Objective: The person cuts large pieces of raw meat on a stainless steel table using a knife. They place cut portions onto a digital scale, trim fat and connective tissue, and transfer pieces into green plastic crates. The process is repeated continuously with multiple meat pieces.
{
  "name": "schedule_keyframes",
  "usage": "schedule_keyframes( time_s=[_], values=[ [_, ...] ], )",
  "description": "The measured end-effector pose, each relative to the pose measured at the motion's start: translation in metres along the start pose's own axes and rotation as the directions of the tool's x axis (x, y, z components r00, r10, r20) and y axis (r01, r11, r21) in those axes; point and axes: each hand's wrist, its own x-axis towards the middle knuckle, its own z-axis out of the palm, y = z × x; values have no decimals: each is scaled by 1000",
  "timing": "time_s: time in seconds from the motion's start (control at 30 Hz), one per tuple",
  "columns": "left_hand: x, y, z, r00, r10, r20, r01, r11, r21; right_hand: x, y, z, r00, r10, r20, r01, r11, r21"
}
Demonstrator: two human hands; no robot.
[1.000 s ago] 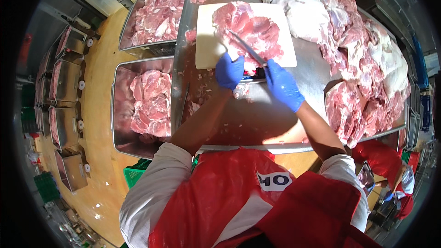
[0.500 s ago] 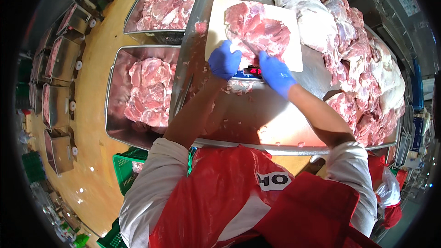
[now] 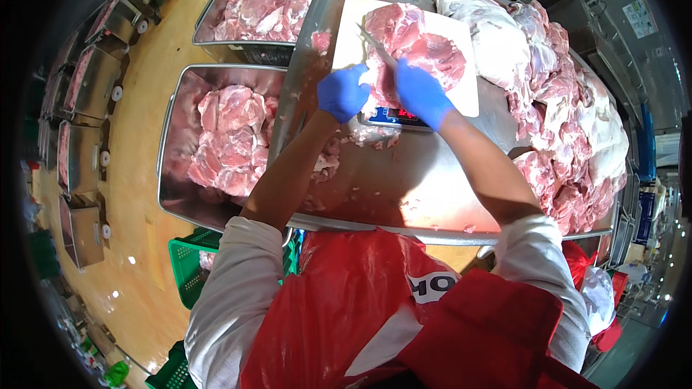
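Note:
A large piece of raw meat [image 3: 440,61] lies on a white cutting board [image 3: 461,97] over the metal table. My right hand [image 3: 424,94], in a blue glove, is closed round a knife [image 3: 376,45]; its handle is hidden in my fist. The blade points away and to the left, across the meat's left part. At the meat's near left edge is my left hand [image 3: 343,92], also blue-gloved, its fingers closed on that edge. Between my hands, a scale with a lit red display [image 3: 402,114] shows at the board's near edge.
Large cuts with white fat [image 3: 490,36] are heaped along the table's right side. On the left stand two metal bins of meat, a near one [image 3: 169,151] and a far one [image 3: 205,29]. Scraps [image 3: 326,162] lie by my left forearm. A green crate [image 3: 184,266] sits below.
My right hand has turned the knife so its blade now points away to the left over the meat. My left hand has shifted slightly left. More scraps show beside my left forearm.

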Motion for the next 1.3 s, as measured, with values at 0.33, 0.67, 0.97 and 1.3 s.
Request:
schedule_keyframes(
  time_s=[0.33, 0.67, 0.97, 1.3],
  values=[
    [15, -88, -39, 933, 345, -106, -274, 868, 414, -81, 50, 19, 975, 62, 214, -12, 974, -227],
    [-7, -80, -198, 965, 189, 183, -140, 958, -250, -166, 64, 4, 969, 128, -212, -102, 987, 126],
    [187, -177, -343, 921, -332, 206, 391, 769, -507, -194, 63, 50, 882, 397, -255, -139, 734, 665],
    [231, -50, -84, 950, 86, 301, 21, 941, -337, -175, 105, 58, 759, 644, -93, -146, 308, 940]
  ],
)
